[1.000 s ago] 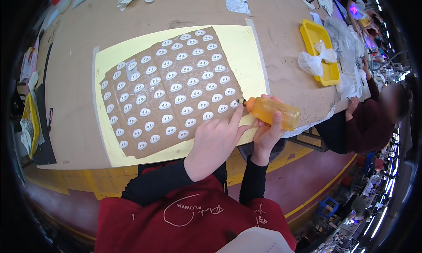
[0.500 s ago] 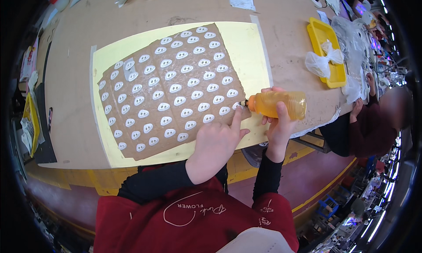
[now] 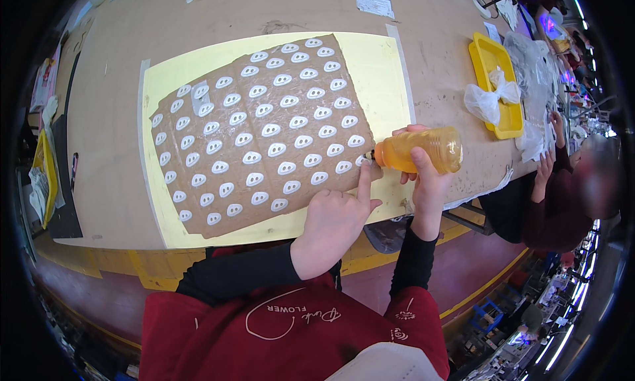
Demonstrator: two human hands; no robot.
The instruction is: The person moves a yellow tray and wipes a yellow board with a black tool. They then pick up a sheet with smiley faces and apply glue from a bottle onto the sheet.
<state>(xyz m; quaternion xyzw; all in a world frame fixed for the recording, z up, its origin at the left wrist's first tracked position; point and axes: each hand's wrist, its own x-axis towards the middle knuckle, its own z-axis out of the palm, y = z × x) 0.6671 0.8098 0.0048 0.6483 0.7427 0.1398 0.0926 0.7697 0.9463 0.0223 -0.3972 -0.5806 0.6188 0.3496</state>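
At the near right corner of the brown sheet (image 3: 264, 133), the orange bottle (image 3: 423, 149) is lying almost flat in the right hand (image 3: 423, 176), with its dark tip touching the last white oval (image 3: 363, 160) of the row. The grip of this hand is closing fully around the bottle. The left hand (image 3: 334, 219) is holding nothing; its index finger (image 3: 364, 179) is pressing on the sheet edge just beside the tip. I think too strong a squeeze is risking a blob that spreads onto the finger or onto the yellow mat (image 3: 390, 70) under the sheet. If the finger is lifting early, the sheet may shift on the desk (image 3: 106, 110). Further right, a yellow tray (image 3: 493, 57) with a plastic bag (image 3: 488, 96) is standing well apart.
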